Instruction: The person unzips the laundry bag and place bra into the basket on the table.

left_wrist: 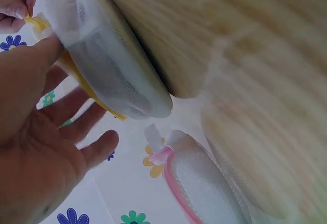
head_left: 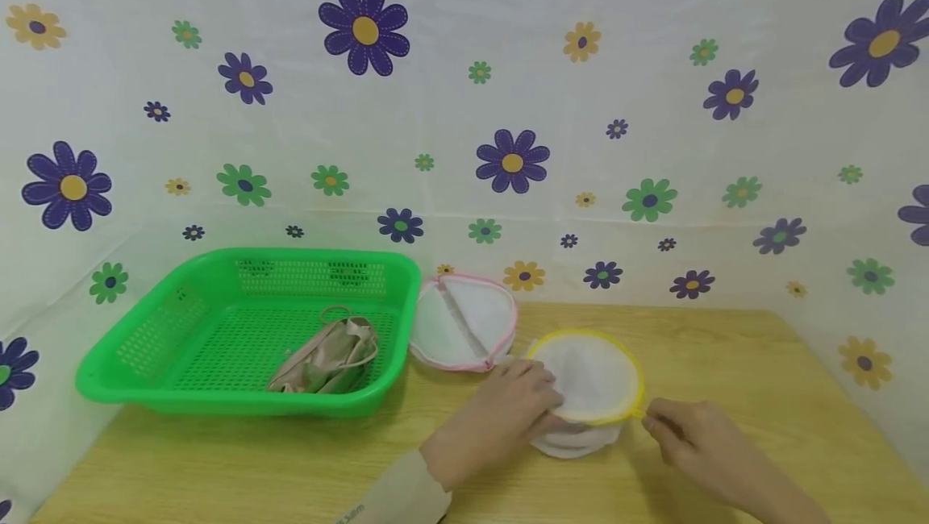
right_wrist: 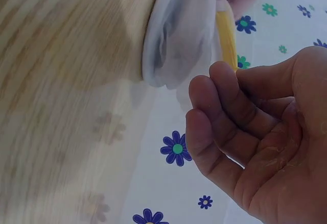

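A round white mesh laundry bag (head_left: 586, 379) with a yellow zipper rim stands on the wooden table. My left hand (head_left: 504, 415) holds its left side; in the left wrist view the thumb lies against the mesh wall and the fingers reach over the yellow rim. At the bag's front right, my right hand (head_left: 700, 439) pinches the end of the yellow zipper between thumb and fingertips. Those curled fingers (right_wrist: 204, 94) partly hide the pull in the right wrist view. Behind and to the left rests a second white mesh bag (head_left: 435, 326) with pink trim.
A green plastic basket (head_left: 247, 403) occupies the table's left side. Inside it lies a crumpled beige item with thin straps (head_left: 330, 355). A flower-printed sheet (head_left: 450, 121) hangs behind and around the wooden table (head_left: 726, 363).
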### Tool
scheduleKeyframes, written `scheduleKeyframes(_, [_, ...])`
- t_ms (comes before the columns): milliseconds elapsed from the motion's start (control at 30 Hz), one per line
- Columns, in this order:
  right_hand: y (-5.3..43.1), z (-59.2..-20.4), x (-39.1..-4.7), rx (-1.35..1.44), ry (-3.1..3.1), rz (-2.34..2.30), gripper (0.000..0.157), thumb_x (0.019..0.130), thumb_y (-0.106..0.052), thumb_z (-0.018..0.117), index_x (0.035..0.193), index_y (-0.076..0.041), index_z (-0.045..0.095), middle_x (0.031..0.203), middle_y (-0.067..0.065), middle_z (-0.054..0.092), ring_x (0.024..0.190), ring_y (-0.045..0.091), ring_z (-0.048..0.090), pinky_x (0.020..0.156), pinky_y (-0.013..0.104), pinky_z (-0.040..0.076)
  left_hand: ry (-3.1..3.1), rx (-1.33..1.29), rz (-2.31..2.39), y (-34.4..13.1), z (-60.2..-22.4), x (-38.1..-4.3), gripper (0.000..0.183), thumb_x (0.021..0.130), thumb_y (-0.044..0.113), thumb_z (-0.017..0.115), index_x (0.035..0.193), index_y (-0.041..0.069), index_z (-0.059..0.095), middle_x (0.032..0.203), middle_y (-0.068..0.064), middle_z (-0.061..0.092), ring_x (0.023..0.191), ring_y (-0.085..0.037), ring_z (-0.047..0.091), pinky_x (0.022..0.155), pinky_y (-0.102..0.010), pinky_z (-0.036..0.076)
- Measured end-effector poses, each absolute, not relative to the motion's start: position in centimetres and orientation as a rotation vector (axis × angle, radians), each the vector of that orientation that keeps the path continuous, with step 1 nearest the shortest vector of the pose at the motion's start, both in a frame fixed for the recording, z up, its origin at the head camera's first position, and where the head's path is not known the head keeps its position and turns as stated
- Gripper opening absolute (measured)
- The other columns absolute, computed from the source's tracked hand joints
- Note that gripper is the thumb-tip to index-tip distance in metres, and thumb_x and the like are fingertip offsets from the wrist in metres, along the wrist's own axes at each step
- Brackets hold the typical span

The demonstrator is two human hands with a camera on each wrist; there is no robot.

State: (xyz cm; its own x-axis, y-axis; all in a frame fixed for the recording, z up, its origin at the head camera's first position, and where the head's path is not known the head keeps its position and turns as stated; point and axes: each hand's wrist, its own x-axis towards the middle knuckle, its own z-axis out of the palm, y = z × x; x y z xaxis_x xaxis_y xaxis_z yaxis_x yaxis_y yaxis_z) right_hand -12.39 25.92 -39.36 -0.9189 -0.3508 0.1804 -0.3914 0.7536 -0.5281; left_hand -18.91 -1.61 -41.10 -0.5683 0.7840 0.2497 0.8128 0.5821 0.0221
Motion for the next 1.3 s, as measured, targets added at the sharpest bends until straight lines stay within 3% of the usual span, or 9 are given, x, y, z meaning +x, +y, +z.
scheduleKeyframes(233, [25.8,-39.4,-12.4,0.576,-2.896,0.829,0.023,0.103,-0.011,0.058,0.081,-0.017,0.059,0.061,-0.018,0.047,0.051,-0.006,0.034,0.046,0.019,0.035,-2.586,-1.361,-0.130,-1.2,-40.7,-18.8,0.028,0.108,0.036,0.050,0.100,0.022,0.072,0.088,0.009,0.073,0.077,-0.008,0.067,0.070,-0.022,0.050])
scheduleKeyframes(700, [24.7,-39.8,-12.0,0.593,-2.872,0.662,0.024,0.099,-0.008,0.061,0.077,-0.018,0.058,0.060,-0.018,0.040,0.053,-0.007,0.031,0.047,0.017,0.034,-2.652,-1.332,-0.082,-0.9,-40.7,-18.4,0.028,0.107,0.036,0.050,0.101,0.021,0.073,0.082,0.009,0.072,0.068,-0.004,0.060,0.067,-0.019,0.051])
scheduleKeyframes(1300, [24.3,-40.0,-11.7,0.602,-2.863,0.586,0.031,0.099,-0.008,0.062,0.072,-0.019,0.052,0.060,-0.018,0.035,0.052,-0.006,0.027,0.047,0.016,0.030,-2.631,-1.331,-0.057,-0.8,-40.6,-18.3,0.028,0.107,0.035,0.051,0.100,0.020,0.073,0.083,0.008,0.072,0.072,-0.006,0.064,0.069,-0.020,0.051])
